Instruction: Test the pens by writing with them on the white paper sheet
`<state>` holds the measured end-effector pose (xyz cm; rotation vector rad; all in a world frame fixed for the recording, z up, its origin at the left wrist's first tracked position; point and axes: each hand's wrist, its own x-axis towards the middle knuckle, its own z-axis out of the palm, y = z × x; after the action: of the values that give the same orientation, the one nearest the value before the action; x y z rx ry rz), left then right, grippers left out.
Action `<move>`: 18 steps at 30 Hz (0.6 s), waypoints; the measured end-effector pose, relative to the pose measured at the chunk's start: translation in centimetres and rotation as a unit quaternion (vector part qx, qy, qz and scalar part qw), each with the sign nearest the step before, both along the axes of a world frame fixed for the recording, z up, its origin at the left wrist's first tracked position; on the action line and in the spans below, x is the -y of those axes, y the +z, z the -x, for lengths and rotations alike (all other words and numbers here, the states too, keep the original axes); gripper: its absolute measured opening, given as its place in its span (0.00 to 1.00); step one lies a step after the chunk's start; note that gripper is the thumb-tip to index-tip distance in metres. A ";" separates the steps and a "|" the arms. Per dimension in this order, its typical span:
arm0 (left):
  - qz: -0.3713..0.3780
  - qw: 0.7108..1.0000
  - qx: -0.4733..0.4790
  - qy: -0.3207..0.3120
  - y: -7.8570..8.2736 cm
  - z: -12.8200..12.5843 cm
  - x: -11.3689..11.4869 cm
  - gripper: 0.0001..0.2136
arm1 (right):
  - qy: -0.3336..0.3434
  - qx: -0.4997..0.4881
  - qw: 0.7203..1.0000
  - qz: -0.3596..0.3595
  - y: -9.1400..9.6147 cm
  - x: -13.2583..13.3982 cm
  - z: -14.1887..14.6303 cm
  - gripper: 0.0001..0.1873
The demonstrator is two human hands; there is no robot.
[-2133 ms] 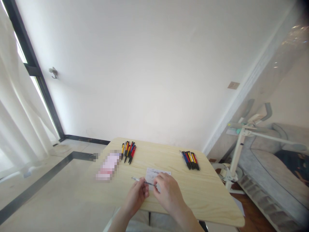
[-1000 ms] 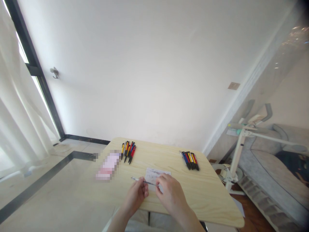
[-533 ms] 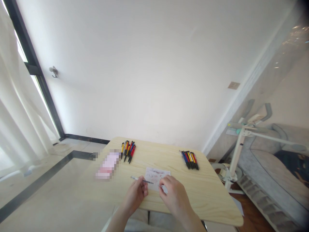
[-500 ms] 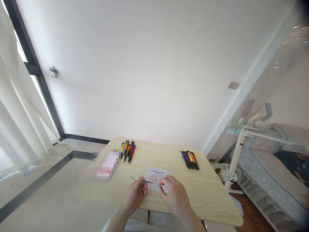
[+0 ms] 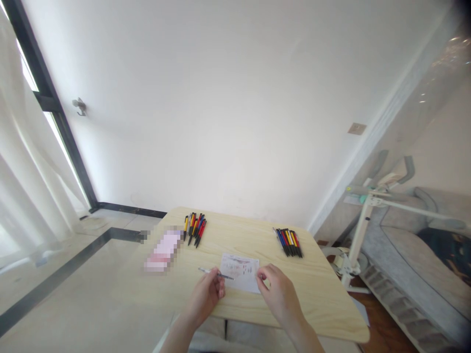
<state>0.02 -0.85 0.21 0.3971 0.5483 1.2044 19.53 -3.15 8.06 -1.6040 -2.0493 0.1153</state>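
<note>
My left hand [image 5: 206, 297] is closed on a thin pen [image 5: 215, 273] that lies level over the light wooden table [image 5: 312, 299], its tip toward a small white paper [image 5: 240, 271] with faint marks. My right hand [image 5: 280, 294] sits just right of that paper, its fingers curled at the paper's right edge; I cannot see anything in them. A bunch of coloured pens [image 5: 195, 228] lies at the table's far left. A second bunch of pens [image 5: 288, 242] lies at the far right.
A blurred pink object [image 5: 164, 250] lies on the table's left part. A white stand [image 5: 362, 223] and a grey sofa [image 5: 423, 260] are to the right. White curtains and a dark window frame are to the left. A white wall is behind the table.
My right hand has drawn away from the pen and off the paper toward the right. The whole paper now shows. My left hand keeps the pen in place.
</note>
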 end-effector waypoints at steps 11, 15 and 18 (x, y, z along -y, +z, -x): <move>0.026 1.000 0.001 0.008 0.0 0.0 -0.1 0.08 | -0.060 0.017 0.998 0.027 -2.0 -0.5 -1.4 0.08; 0.034 0.999 0.004 0.011 -0.2 0.0 -0.1 0.08 | -0.074 0.016 0.997 0.032 -2.3 -1.2 -1.3 0.07; 0.037 0.999 0.009 0.012 -0.3 0.0 -0.2 0.08 | -0.081 0.017 0.996 0.038 -2.3 -1.9 -1.1 0.07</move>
<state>-0.01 -0.67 -0.13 0.3182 0.5813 1.2059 20.64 -1.27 5.72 -1.8239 -1.9508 0.1101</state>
